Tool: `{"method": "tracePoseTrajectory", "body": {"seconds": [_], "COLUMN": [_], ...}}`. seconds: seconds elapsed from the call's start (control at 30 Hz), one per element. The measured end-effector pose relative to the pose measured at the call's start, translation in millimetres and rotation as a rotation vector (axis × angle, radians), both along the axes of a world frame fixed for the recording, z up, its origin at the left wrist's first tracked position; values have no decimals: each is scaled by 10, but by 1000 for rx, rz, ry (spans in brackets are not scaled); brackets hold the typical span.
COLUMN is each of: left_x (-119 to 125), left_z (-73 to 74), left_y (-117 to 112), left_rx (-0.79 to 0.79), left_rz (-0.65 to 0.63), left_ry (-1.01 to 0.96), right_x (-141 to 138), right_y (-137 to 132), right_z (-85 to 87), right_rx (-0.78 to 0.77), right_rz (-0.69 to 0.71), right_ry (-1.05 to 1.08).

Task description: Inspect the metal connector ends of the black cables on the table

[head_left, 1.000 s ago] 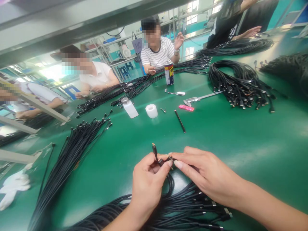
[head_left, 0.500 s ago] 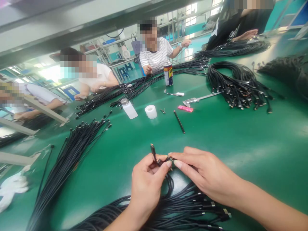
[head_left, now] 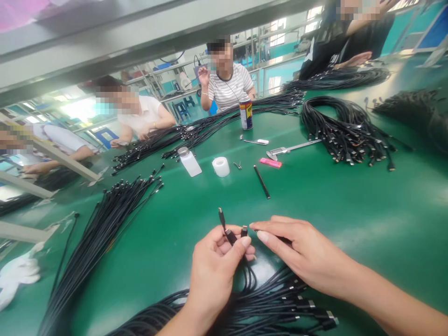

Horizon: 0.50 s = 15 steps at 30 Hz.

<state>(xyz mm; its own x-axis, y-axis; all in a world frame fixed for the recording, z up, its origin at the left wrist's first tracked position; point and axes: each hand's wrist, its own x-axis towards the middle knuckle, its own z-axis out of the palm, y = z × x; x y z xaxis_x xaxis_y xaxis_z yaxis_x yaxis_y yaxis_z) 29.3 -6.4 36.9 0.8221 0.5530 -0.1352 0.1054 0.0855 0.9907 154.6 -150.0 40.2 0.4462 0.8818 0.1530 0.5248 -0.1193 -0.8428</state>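
Observation:
My left hand [head_left: 215, 268] is closed on black cable ends [head_left: 227, 231]; several connector tips stick up above its thumb and forefinger. My right hand [head_left: 301, 252] lies just to the right, fingers stretched toward those tips, its fingertips almost touching my left thumb. I cannot see anything held in it. Below both hands lies a pile of black cables [head_left: 266, 305] with metal connector ends, on the green table [head_left: 350, 200].
A long bundle of black cables [head_left: 101, 228] lies at left, another coil [head_left: 346, 128] at right. Mid-table are a white bottle [head_left: 189, 162], tape roll [head_left: 220, 166], black pen [head_left: 262, 181], pink item [head_left: 270, 162], caliper [head_left: 287, 149] and spray can [head_left: 246, 113]. Other people sit across the table.
My right fingertips have drawn slightly back from my left hand, and a second connector tip now shows above the left thumb. The view has shifted a little.

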Motion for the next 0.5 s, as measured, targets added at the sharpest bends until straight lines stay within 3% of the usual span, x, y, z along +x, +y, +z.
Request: {"method": "tracePoseTrajectory", "body": {"seconds": [0.17, 0.5], "left_x": [6, 7], "left_z": [32, 78], "left_y": [-12, -65], "left_rx": [-26, -42], "left_rz": [-41, -67], "left_ry": [-9, 15], "right_x": [-39, -54], "right_y": [11, 37], "right_z": [-35, -53], "right_rx": [50, 80], "right_rz": [-86, -122], "right_ry": [130, 111]}}
